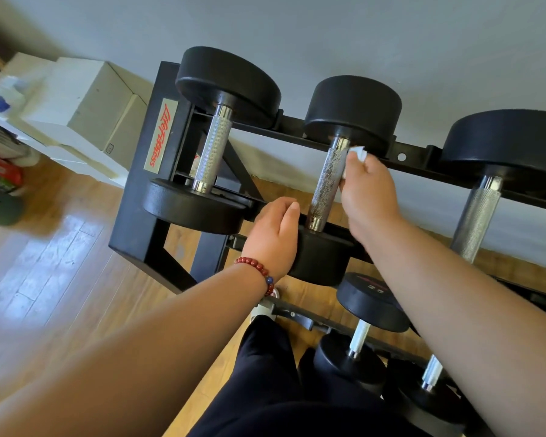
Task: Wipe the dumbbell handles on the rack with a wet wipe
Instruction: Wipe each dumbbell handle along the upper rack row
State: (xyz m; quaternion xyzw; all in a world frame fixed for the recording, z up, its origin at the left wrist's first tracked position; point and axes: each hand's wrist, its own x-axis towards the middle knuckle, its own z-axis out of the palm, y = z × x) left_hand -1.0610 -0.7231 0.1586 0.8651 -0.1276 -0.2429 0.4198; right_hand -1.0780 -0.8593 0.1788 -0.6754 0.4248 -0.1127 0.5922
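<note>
Left hand is gripping the head just below the middle handle, steadying it. Right hand is pinching the wipe against that handle's top right, on the rack. Advice: be wrapping the wipe round, stroking along the knurl, rolling the bar.

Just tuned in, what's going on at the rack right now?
A person is wiping the top row's middle handle. The right hand presses a wipe against its upper end, while the left hand holds that dumbbell's near head. The left handle and right handle have no hand on them.
</note>
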